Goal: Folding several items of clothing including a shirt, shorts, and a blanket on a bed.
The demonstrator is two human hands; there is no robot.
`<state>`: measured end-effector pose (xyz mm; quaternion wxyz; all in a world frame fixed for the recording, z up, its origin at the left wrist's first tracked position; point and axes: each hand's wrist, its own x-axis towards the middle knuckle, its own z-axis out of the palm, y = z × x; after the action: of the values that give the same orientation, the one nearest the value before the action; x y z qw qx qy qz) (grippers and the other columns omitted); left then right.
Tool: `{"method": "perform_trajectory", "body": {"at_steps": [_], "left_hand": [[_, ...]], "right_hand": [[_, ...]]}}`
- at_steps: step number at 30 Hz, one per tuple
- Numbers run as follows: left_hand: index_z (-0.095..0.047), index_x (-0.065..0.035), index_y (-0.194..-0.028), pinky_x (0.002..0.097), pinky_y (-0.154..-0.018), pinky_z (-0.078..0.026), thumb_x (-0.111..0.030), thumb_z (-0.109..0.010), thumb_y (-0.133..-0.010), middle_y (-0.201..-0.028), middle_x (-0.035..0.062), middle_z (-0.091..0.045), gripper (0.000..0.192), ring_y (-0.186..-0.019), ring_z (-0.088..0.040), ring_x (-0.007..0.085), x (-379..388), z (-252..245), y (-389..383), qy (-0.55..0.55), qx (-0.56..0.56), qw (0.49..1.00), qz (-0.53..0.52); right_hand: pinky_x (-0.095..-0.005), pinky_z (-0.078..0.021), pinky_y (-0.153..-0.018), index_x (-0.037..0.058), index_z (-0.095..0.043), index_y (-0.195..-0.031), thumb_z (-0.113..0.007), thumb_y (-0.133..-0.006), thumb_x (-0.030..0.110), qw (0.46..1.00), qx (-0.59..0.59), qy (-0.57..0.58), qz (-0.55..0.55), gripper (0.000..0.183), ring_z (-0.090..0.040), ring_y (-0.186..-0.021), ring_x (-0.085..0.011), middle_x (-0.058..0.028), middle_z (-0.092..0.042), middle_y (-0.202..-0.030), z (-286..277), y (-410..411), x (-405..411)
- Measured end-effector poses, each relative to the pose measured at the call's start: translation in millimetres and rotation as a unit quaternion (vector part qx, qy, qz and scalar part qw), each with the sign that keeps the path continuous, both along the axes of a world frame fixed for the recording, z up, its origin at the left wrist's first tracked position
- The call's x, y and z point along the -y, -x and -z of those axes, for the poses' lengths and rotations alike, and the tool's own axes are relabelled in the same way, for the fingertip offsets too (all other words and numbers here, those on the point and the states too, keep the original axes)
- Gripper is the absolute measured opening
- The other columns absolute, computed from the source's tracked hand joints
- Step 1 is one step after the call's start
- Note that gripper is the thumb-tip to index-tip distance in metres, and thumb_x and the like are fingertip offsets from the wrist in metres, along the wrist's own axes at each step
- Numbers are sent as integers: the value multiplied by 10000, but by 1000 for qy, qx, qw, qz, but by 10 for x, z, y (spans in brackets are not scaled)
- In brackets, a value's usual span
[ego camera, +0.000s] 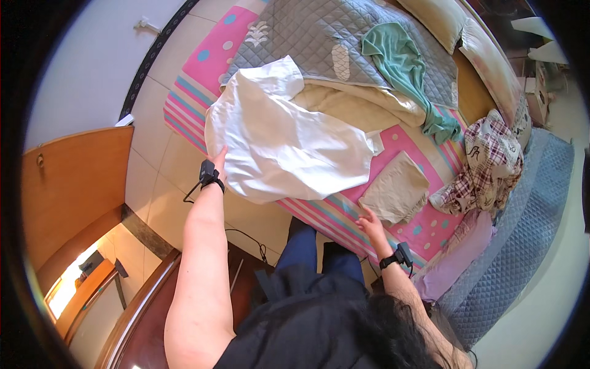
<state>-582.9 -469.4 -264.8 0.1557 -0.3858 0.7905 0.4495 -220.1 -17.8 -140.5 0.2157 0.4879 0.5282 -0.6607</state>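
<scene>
A white short-sleeved garment (295, 143), likely a shirt, lies spread and rumpled across the bed's near side. My left hand (219, 165) is at its left edge; most of the fingers are hidden, so whether they pinch the cloth is unclear. My right hand (372, 227) is over the bed's front edge with its fingers apart and nothing in it. Just beyond those fingertips rests a folded beige garment (395, 187) on the pink striped and dotted bedsheet (431, 230).
Behind the shirt lies a grey quilted cover (313, 41) with a green cloth (401, 60) on it. A plaid garment (491, 166) is heaped at the right, near a blue quilted cover (534, 212). Pillows (491, 69) line the far right. A wooden door (78, 184) stands left.
</scene>
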Motion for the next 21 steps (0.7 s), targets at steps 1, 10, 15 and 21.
{"method": "perform_trajectory", "body": {"at_steps": [1, 10, 15, 21], "left_hand": [[-426, -25, -1249, 419, -808, -449, -377, -723, -705, -1116, 154, -565, 713, -967, -553, 267, 116, -24, -13, -105, 18, 994, -23], [-566, -81, -938, 178, -446, -378, -9, -538, -772, -680, -25, -526, 183, -519, -466, 58, -1165, -1099, -365, -335, -2, 940, 63], [-526, -21, -1072, 229, -599, -436, -53, -539, -780, -864, 34, -578, 294, -717, -531, 95, -2157, -2195, -1229, -314, -162, 880, 317], [-504, 18, -1096, 261, -729, -470, 42, -480, -774, -960, 82, -591, 324, -857, -579, 122, -3085, -3512, -2262, -412, -59, 707, 571]], "right_hand": [[-247, -476, -698, 52, -337, -1332, -532, -823, 43, 1000, -1, 14, -12, 545, -570, -875, -149, -138, -528, -1149, -13, 17, 117], [-253, -475, -700, 33, -381, -1301, -555, -861, 131, 1000, 7, 2, -11, 483, -593, -847, -154, -118, -592, -1058, -379, 92, 13], [-241, -454, -733, 43, -399, -1295, -567, -869, 202, 982, -172, 50, 56, 485, -562, -884, -124, -81, -585, -1052, -1274, 853, -13], [-218, -424, -706, 14, -498, -1201, -541, -869, 166, 962, -249, -79, -83, 367, -518, -830, -85, -12, -585, -939, -2102, 978, -88]]}}
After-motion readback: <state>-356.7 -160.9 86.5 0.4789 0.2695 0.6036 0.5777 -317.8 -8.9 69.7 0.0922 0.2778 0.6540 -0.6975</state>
